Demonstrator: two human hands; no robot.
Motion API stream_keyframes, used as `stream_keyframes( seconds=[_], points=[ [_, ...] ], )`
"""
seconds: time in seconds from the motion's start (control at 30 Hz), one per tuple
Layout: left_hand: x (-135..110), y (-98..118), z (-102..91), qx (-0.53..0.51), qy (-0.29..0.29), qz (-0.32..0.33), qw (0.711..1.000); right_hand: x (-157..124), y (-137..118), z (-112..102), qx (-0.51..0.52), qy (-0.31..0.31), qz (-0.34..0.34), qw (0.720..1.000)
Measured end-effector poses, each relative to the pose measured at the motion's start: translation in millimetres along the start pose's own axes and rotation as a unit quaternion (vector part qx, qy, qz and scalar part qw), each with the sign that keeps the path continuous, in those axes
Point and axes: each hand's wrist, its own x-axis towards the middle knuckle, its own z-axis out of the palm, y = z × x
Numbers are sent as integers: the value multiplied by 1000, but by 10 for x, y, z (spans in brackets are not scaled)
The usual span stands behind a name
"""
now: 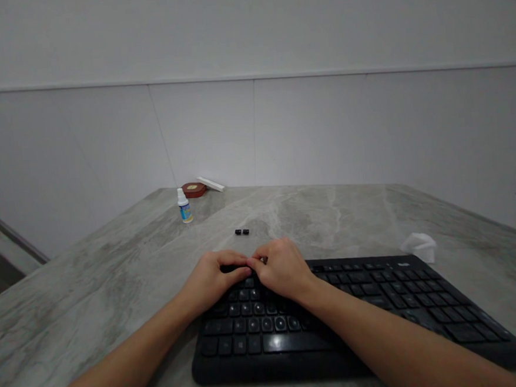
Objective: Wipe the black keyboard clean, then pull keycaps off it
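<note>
Though together at the far edge of the keyboard [380, 303], left hand [213, 279] and right hand [283, 268] curled, grip unclear; tabletop [321, 212] beyond.

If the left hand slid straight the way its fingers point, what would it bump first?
Most likely the right hand. The left hand points sideways across the top rows of the black keyboard, and their fingertips seem to meet. The two small black pieces lie farther back, off that line.
</note>
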Motion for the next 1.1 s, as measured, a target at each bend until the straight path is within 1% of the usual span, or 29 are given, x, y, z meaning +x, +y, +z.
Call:
stream_keyframes(
  seconds=[0.1,0.2,0.27,0.33,0.4,0.43,0.53,0.7,0.93,1.1],
  points=[
    [3,3,4,-20,-14,-3,1000,1,0,3,-12,-1,0,1000],
    [-15,18,17,-20,-10,-8,1000,-3,-9,-1,-16,0,-3,1000],
    [-38,26,31,-6,12,-11,1000,-9,-13,-4,-17,-1,-3,1000],
    [-62,31,46,18,50,-7,999,-14,-16,-6,-18,-4,-3,1000],
    [-81,30,57,34,80,8,996,-15,-19,-10,-15,-6,-1,1000],
    [-88,28,59,38,86,19,995,-14,-21,-12,-14,-8,2,1000],
    [-102,13,56,42,70,44,996,-6,-28,-20,-9,-18,19,1000],
    [-120,-39,45,66,47,51,995,-11,-16,-10,-2,-35,30,999],
    [-96,-58,47,94,50,121,987,-63,41,80,15,-52,57,997],
    [-71,-85,56,116,53,177,976,-102,103,119,12,-70,44,996]
  ],
)
